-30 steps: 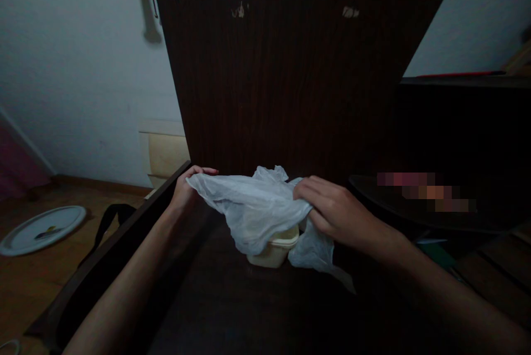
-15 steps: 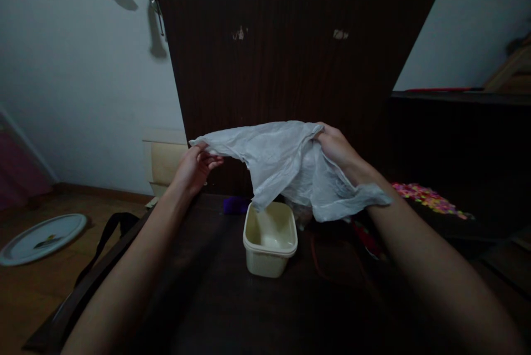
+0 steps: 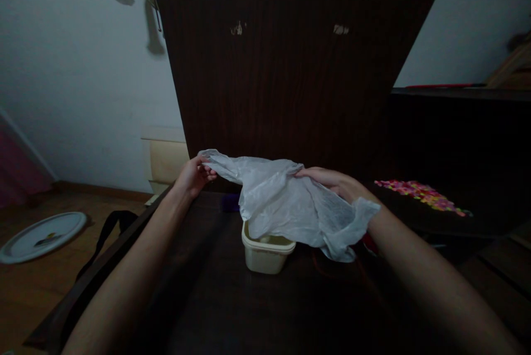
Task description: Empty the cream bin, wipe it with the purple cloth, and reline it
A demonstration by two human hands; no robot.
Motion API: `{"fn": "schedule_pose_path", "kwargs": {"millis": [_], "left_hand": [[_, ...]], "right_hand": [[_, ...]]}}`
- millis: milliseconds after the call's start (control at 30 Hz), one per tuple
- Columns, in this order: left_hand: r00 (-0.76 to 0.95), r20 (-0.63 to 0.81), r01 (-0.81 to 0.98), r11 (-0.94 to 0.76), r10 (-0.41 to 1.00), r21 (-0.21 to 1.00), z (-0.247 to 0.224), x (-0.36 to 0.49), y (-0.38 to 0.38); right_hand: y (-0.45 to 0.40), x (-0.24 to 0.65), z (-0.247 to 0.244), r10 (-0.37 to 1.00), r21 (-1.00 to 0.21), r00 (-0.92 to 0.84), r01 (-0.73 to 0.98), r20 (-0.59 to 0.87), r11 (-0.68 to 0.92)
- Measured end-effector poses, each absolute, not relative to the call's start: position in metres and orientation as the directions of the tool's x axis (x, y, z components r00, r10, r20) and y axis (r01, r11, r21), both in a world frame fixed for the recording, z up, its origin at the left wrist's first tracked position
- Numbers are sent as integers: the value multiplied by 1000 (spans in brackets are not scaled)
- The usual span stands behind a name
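A crumpled white plastic bag (image 3: 286, 194) is stretched between my two hands above the table. My left hand (image 3: 196, 175) pinches its narrow left end, fingers closed. At its upper right edge, my right hand (image 3: 326, 178) grips the bag, with the thumb side showing and part of the hand behind the thin plastic. One loose corner drapes over my right forearm. Beneath the bag stands a cream plastic tub (image 3: 267, 258), lidless and upright; the hanging plastic covers much of its opening.
A purple item (image 3: 230, 203) lies on the dark table (image 3: 215, 299) behind the tub. Colourful small pieces (image 3: 423, 196) are on the right. A tall dark wooden panel (image 3: 282, 78) rises at the back. On the floor at left is a white oval tray (image 3: 43, 238).
Both hands have come down, my right one also a little to the left. The bag has dropped with them and now hangs over the tub's opening.
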State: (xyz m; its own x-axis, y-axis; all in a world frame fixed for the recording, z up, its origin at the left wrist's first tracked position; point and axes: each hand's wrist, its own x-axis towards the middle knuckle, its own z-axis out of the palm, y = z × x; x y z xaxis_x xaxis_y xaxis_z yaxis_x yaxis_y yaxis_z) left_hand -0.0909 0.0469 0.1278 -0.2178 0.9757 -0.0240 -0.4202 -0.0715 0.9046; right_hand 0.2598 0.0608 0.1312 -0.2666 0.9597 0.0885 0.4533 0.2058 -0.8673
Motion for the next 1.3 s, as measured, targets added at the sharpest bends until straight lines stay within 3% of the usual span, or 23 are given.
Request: {"fn": "schedule_pose_path", "kwargs": {"millis": [167,333,500,833,933,1033,1167,1300], "left_hand": [[-264,-17,-340,-77,964,937,98,-90,48],[-353,84,-270,-187,932,944,88,-79,47],[-318,165,-247,-249,934,936,88,-65,45],[-402,191,-327,-336,896,883,102,-66,43],[-416,181,-349,-340,891,873,107,-70,39],[-394,208,-375,-363,895,853,111,-70,36],[-371,235,-389,-380,898,839,119,-68,34],[-397,269,-370,-421,878,828,126,-69,33]], "right_hand": [[64,266,109,957,-896,-290,428,-11,119],[64,252,97,924,-910,-377,358,62,207],[60,224,86,866,-908,-496,326,73,263],[62,210,88,899,-896,-364,270,244,352],[39,219,107,853,-873,-437,248,285,419],[11,223,118,686,-681,-668,360,289,638],[-12,221,120,560,-384,-755,432,341,816],[-15,229,125,598,-385,-687,463,414,798]]}}
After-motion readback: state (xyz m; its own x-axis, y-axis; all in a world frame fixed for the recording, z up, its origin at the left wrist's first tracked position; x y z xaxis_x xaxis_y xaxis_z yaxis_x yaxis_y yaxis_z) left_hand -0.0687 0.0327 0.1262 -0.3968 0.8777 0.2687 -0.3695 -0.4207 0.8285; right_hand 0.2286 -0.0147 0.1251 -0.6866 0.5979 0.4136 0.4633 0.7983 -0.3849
